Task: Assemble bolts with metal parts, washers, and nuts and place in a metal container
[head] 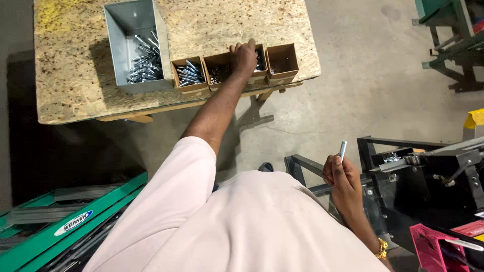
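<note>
My left hand (244, 58) reaches out to a row of three small brown cardboard boxes (282, 61) at the front edge of a chipboard table (227, 20). It rests palm down over the middle box (218, 64), with the fingertips hidden inside. The left box (189, 75) holds silver bolts. My right hand (343, 176), with a gold bracelet at the wrist, is close to my body and grips a short silver bolt (343, 149) upright between its fingers.
A grey metal bin (133, 45) of long bolts stands left of the boxes. A black metal frame (428, 171) is at the right, with a pink crate (428, 247) below it. A green ladder (75, 216) lies at lower left, on a concrete floor (363, 90).
</note>
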